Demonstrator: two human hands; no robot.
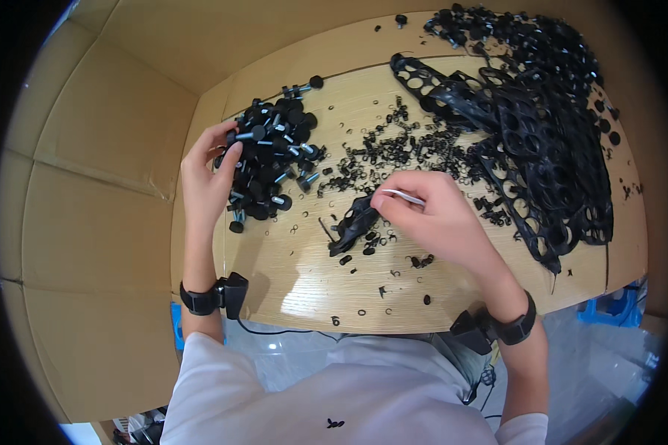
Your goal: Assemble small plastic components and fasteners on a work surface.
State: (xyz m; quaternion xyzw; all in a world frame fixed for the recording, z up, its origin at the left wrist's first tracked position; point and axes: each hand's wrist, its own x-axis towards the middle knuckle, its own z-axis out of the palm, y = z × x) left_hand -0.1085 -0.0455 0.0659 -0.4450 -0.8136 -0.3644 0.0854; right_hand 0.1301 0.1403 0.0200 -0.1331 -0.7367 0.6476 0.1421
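Observation:
My left hand (209, 167) is at the edge of a heap of black-headed bolts (278, 159) on the left of the table. Its thumb and fingers pinch one bolt (250, 135) with a round black head and a bright shank. My right hand (434, 211) is closed around a thin white tool (403, 196), whose kind I cannot make out. Just left of those fingertips lies a crumpled piece of black rubber (355, 225); whether the fingers also grip it is unclear.
Small black rings and scraps (401, 156) litter the table's middle. Perforated black rubber sheets (542, 148) are piled at right, with more bolts (519, 37) behind them. Cardboard walls (89, 185) enclose the table. A cable (274, 331) runs from my left wrist device (226, 294).

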